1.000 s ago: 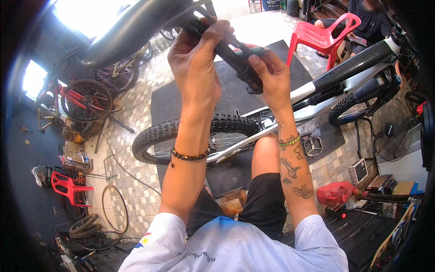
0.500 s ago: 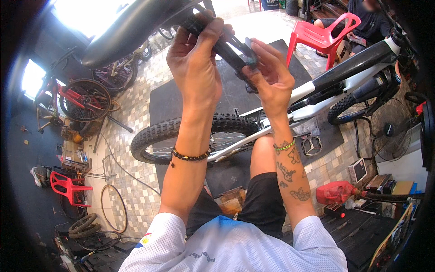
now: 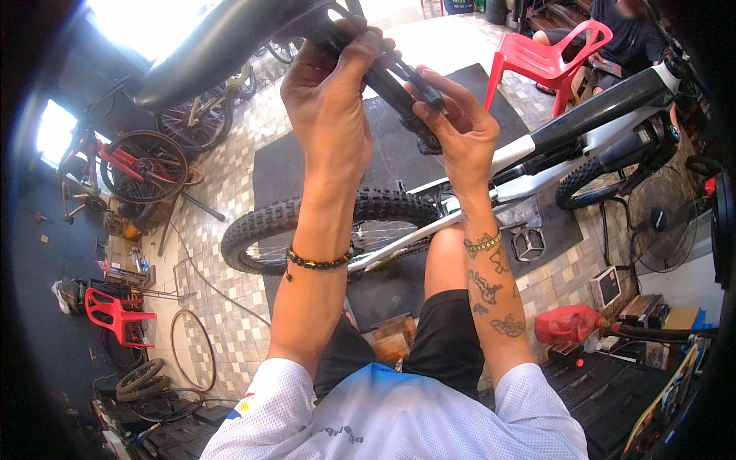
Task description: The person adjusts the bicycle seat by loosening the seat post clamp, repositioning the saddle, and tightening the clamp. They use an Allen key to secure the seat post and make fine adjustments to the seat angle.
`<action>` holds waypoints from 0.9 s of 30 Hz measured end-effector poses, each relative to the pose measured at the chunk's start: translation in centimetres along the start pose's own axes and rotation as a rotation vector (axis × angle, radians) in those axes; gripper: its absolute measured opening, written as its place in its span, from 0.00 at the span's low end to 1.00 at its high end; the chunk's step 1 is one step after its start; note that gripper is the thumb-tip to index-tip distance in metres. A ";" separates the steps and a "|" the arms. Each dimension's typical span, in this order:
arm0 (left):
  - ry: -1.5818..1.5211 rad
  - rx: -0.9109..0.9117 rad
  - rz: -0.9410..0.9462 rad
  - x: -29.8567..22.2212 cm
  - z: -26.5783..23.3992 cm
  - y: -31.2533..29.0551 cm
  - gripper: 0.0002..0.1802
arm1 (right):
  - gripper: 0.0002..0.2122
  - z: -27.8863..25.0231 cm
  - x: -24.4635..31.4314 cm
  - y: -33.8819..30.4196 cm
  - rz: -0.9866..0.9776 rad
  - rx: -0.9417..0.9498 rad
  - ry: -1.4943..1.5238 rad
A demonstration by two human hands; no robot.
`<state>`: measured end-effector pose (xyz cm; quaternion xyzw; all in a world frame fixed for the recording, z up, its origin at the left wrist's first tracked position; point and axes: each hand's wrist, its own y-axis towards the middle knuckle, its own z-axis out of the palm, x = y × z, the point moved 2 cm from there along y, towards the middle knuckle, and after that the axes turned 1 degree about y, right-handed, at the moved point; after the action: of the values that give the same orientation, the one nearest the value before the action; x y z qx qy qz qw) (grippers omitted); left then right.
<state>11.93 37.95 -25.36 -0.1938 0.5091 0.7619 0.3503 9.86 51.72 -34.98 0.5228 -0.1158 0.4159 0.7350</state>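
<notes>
Overhead, a black saddle (image 3: 207, 61) tops a black seatpost (image 3: 391, 93) that slants down to the right. My left hand (image 3: 330, 111) is closed around the post's upper part, just below the saddle. Thumb and fingers of my right hand (image 3: 466, 130) pinch a slim dark rod (image 3: 429, 93) that lies alongside the post, near its lower end. Whether the rod joins the post higher up is hidden by my left fingers. Below my hands lies a white and black bicycle frame (image 3: 506, 157), with a knobby-tyred wheel (image 3: 257, 222) to the left.
A red plastic chair (image 3: 529, 65) stands at the far right beside a seated person (image 3: 621, 38). A standing fan (image 3: 659, 218) and a red jug (image 3: 563, 326) are on my right. Other bicycles (image 3: 142, 169), a small red chair (image 3: 115, 314) and loose tyres (image 3: 142, 379) line the left.
My right hand has shifted slightly down along the post, its fingers more curled, and more of the rod's end shows. The left hand keeps its hold with little movement.
</notes>
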 end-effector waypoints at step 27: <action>-0.212 0.040 -0.002 0.2 0.1 0.4 0.11 | 0.26 -1.1 1.6 0.6 -0.305 0.127 -0.616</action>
<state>11.51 38.01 -25.20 -0.1056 0.4842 0.7673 0.4070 10.16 53.51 -34.07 0.6797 -0.2267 0.1306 0.6853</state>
